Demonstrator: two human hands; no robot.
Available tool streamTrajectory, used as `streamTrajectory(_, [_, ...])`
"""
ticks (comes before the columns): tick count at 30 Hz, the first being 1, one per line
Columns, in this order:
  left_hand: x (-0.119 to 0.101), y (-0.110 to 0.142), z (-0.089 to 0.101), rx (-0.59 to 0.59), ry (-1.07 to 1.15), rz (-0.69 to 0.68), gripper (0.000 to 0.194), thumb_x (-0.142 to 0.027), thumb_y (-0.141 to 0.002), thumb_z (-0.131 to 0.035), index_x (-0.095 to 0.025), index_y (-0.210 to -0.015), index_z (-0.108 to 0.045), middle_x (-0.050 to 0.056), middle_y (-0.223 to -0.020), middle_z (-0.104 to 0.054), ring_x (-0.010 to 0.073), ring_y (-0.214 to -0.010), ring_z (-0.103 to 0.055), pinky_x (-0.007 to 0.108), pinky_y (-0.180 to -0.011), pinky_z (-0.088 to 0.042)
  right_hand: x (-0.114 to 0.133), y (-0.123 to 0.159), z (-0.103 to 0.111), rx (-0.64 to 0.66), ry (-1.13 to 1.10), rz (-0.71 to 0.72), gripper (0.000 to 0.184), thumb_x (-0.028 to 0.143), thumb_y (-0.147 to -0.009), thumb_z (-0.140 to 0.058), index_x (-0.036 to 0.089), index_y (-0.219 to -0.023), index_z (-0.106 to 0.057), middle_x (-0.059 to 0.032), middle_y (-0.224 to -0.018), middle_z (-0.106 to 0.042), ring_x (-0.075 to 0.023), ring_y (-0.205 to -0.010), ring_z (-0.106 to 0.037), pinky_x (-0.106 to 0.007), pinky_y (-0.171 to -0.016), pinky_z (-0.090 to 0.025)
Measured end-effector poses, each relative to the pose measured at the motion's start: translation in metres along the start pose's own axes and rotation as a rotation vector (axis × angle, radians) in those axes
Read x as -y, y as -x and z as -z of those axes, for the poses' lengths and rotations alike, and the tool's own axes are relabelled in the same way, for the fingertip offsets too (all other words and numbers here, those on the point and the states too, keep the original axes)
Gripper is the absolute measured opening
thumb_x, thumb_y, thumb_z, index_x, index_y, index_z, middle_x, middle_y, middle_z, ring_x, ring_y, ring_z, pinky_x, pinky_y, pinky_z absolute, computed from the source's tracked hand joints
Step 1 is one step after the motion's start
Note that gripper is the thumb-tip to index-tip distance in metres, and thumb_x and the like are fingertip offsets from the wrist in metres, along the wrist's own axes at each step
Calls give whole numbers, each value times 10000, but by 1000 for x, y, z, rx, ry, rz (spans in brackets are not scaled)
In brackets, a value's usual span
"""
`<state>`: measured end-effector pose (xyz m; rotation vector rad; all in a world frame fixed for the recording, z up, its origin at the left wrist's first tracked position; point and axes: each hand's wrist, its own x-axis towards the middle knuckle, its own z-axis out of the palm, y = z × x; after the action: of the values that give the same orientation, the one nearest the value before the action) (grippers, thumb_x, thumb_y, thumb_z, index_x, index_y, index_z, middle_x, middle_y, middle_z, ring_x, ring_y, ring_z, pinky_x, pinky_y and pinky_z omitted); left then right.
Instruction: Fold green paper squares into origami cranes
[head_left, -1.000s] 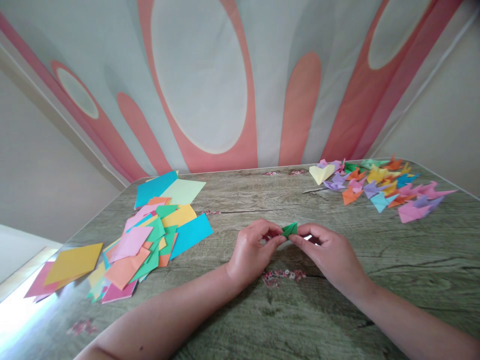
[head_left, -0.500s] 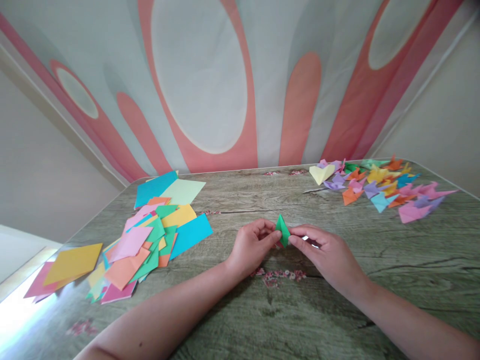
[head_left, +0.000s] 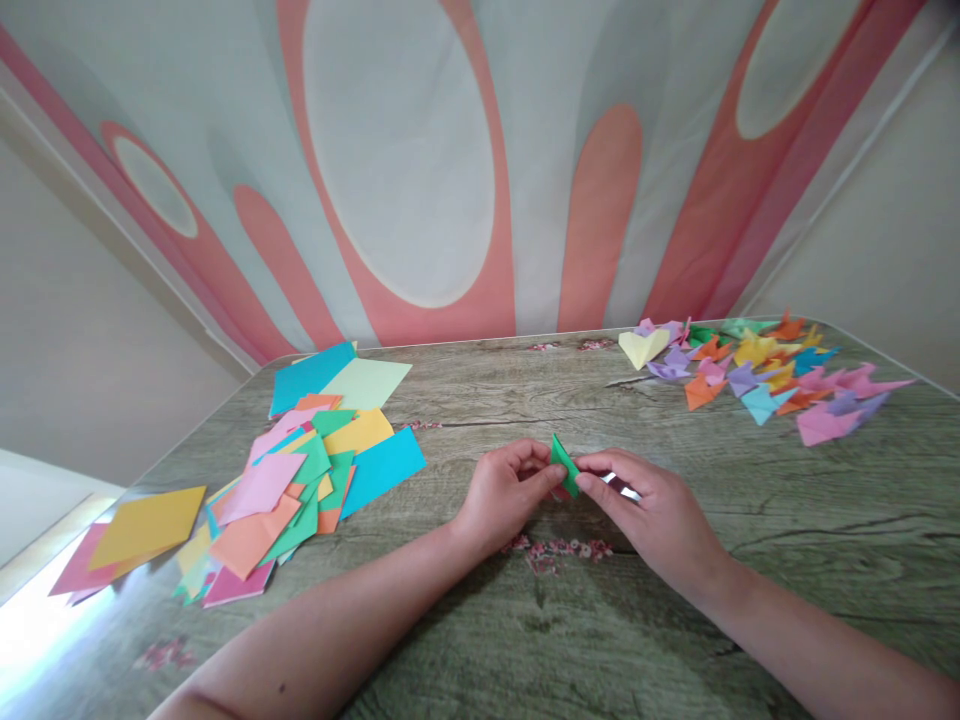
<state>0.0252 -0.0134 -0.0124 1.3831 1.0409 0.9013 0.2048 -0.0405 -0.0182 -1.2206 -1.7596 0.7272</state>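
Observation:
A small folded green paper [head_left: 564, 463] is held up over the middle of the table, its pointed tip toward the far side. My left hand [head_left: 514, 487] pinches its left side between thumb and fingers. On its right edge, the thumb and forefinger of my right hand [head_left: 637, 497] are closed too. Both hands are just above the wood-patterned tabletop [head_left: 480, 630]. Part of the paper is covered by my fingertips, so its exact fold cannot be made out.
A loose pile of coloured paper sheets [head_left: 262, 490] spreads over the left side, with a yellow folded sheet [head_left: 146, 525] near the left edge. Several folded paper figures [head_left: 757, 375] are grouped at the back right. A pink-and-white patterned cloth [head_left: 397, 150] hangs behind the table.
The green paper has turned slightly between my fingers and now looks narrower, with its tip leaning left. Both hands have stayed almost in place.

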Motion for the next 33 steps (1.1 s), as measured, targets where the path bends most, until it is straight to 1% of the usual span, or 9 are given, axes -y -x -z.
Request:
streamTrajectory(3, [0,0,0,16,11,-1,215,-340,-804,-684,-138,-846,-628,20,-705,-682,133,-654,-657,231,-636,-510,-1,-1,0,0,-21,-8,153,326,-904,-568,249,-964,-685,-24,-951,-712,-188,-866,-654,-297,-755,-502])
streamTrajectory(6, [-2,0,-1,7,31,7,205,-334,-802,-681,-142,-827,-613,12,-681,-678,129,-634,-656,221,-622,-502,-1,-2,1,14,-35,-10,149,324,-897,-581,253,-976,-686,-20,-957,-711,-184,-856,-653,-294,-752,-503])
streamTrajectory(10, [-3,1,-2,4,39,34,200,-332,-806,-670,-147,-838,-601,9,-679,-685,138,-639,-668,227,-627,-505,-2,-2,0,17,-38,11,155,307,-915,-549,252,-959,-687,-24,-956,-708,-190,-898,-653,-309,-797,-499])
streamTrajectory(15, [-3,1,-2,14,14,27,210,-348,-804,-669,-147,-835,-615,8,-676,-685,136,-636,-658,238,-643,-513,-2,-1,-2,2,-10,-7,118,299,-880,-587,240,-941,-669,-33,-920,-700,-185,-806,-646,-305,-709,-516])
streamTrajectory(21, [-5,2,1,116,99,44,317,-427,-796,-691,-142,-916,-624,28,-735,-700,142,-687,-668,257,-703,-529,-2,0,-2,-14,20,-8,124,319,-873,-590,241,-953,-644,-25,-872,-679,-170,-745,-630,-289,-661,-512])
streamTrajectory(25, [-3,2,2,100,104,60,359,-466,-755,-726,-148,-887,-629,21,-728,-695,141,-680,-662,260,-704,-532,-3,-1,-2,-19,31,12,126,328,-866,-593,245,-947,-641,-22,-856,-673,-173,-739,-629,-291,-654,-514])
streamTrajectory(27, [-3,1,1,101,109,67,366,-476,-752,-726,-148,-883,-629,19,-723,-692,143,-680,-662,264,-707,-536,-3,-1,-2,-28,34,30,113,311,-864,-597,241,-943,-638,-24,-875,-663,-172,-749,-629,-293,-667,-515])
streamTrajectory(30, [-3,1,1,109,122,67,353,-462,-767,-716,-146,-896,-624,23,-733,-694,146,-691,-664,266,-711,-538,-5,-2,-2,-49,37,73,102,285,-863,-603,233,-945,-631,-44,-958,-644,-181,-819,-631,-304,-717,-521])
streamTrajectory(33, [-3,1,0,104,119,44,305,-425,-792,-700,-147,-890,-623,23,-748,-692,138,-690,-657,257,-713,-534,-5,-2,-3,-61,38,67,149,283,-858,-608,231,-997,-615,-53,-993,-639,-184,-825,-626,-307,-706,-526])
